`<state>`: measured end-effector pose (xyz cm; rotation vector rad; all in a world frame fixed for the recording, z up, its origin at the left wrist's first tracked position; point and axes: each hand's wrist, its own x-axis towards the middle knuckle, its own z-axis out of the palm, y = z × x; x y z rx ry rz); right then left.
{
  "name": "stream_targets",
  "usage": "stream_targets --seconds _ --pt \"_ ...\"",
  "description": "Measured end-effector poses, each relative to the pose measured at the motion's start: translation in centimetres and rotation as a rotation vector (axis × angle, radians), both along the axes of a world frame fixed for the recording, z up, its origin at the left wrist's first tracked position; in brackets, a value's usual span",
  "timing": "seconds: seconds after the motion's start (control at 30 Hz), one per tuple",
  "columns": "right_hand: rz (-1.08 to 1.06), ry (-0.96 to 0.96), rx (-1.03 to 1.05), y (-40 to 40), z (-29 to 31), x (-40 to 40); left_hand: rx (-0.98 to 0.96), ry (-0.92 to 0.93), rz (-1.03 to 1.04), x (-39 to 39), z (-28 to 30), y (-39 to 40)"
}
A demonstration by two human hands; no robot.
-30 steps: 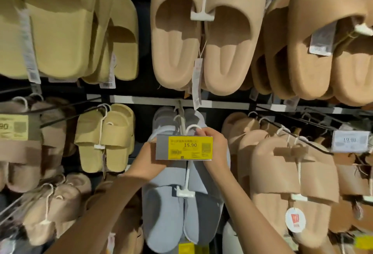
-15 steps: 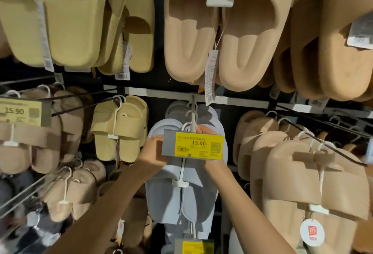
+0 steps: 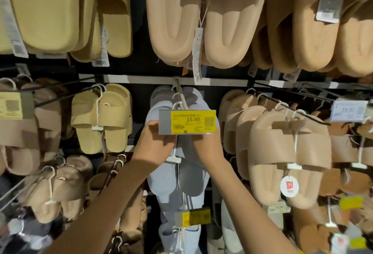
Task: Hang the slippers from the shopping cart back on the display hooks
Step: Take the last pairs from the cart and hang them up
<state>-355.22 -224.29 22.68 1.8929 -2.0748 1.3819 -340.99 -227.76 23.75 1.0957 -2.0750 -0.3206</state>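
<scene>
Mid-frame, both hands, left hand [image 3: 156,144] and right hand [image 3: 205,146], grip the grey slippers [image 3: 181,175]; their hanger must catch the hook [image 3: 181,97] next.

At the centre of the frame, the yellow price tag [image 3: 192,122] on the hook reads 15.90, beside a barcode and a QR code. At the right edge, a white price tag [image 3: 349,111] reads 19.90. Other labels are too blurred to read.
</scene>
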Motion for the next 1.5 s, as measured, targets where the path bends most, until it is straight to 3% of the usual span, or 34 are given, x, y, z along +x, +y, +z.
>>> stream_targets --seconds 0.07,0.3,0.53,0.77,0.93,1.17,1.33,1.5 --pt "-0.044 -0.019 -0.116 1.1 -0.2 0.1 -0.008 -0.079 -0.069 -0.3 -1.0 0.2" --pt "-0.398 0.231 -0.118 12.9 0.2 -3.2 -0.048 -0.118 -0.483 -4.8 -0.3 7.9" --pt "-0.882 0.315 -0.111 32.5 3.2 -5.3 -0.162 0.068 -0.994 -12.0 3.5 21.9" --pt "-1.437 0.448 -0.101 53.5 4.3 2.7 -0.271 0.195 -1.556 -15.0 3.9 39.9" --pt "-1.836 0.486 0.033 63.7 4.1 11.9 -0.230 0.155 -1.867 -13.2 2.7 50.9" --pt "-2.365 0.459 0.130 67.3 2.1 26.3 -0.240 0.162 -2.347 -6.9 1.0 61.2" --pt "-2.794 0.411 0.221 63.7 -0.6 36.3 -0.180 0.093 -2.696 -0.6 -2.0 65.1" --pt "-3.113 0.319 0.310 58.4 -4.0 43.7 -0.012 -0.027 -2.907 5.8 -6.2 66.2"
